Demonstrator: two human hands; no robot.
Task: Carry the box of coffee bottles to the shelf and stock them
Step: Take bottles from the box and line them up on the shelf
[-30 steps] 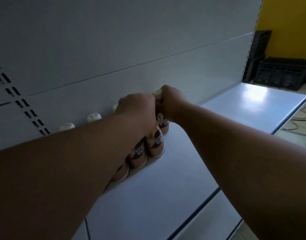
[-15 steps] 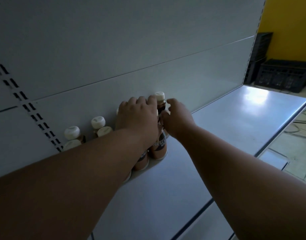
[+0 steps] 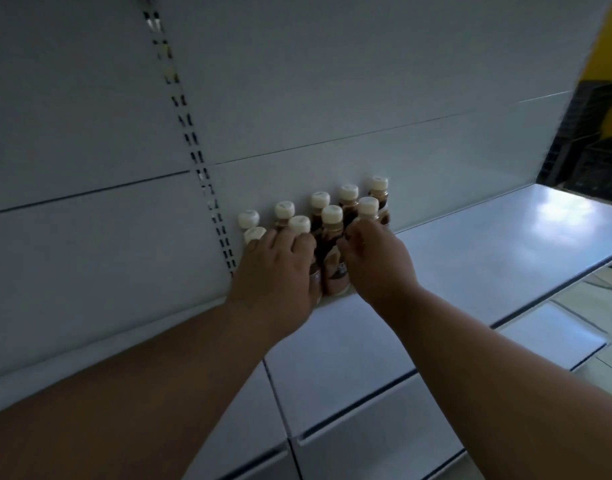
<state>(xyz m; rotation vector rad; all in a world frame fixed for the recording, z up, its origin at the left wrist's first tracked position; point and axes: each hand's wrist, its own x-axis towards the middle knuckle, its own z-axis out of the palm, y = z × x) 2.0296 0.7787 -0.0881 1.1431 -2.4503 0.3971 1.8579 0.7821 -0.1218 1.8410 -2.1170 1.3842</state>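
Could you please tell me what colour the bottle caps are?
The bottle caps are cream-white, clearest in the head view.

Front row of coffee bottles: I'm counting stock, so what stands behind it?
Behind the front row stands a back row of cream-capped coffee bottles against the shelf's back panel. Five caps show there. The left hand and right hand cover lower bodies.

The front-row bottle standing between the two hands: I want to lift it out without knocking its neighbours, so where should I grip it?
Probably by the cream cap and neck, pinched from above. The bottle stands upright with other bottles tight behind it and the left hand and right hand close at its sides, so only the top is free.
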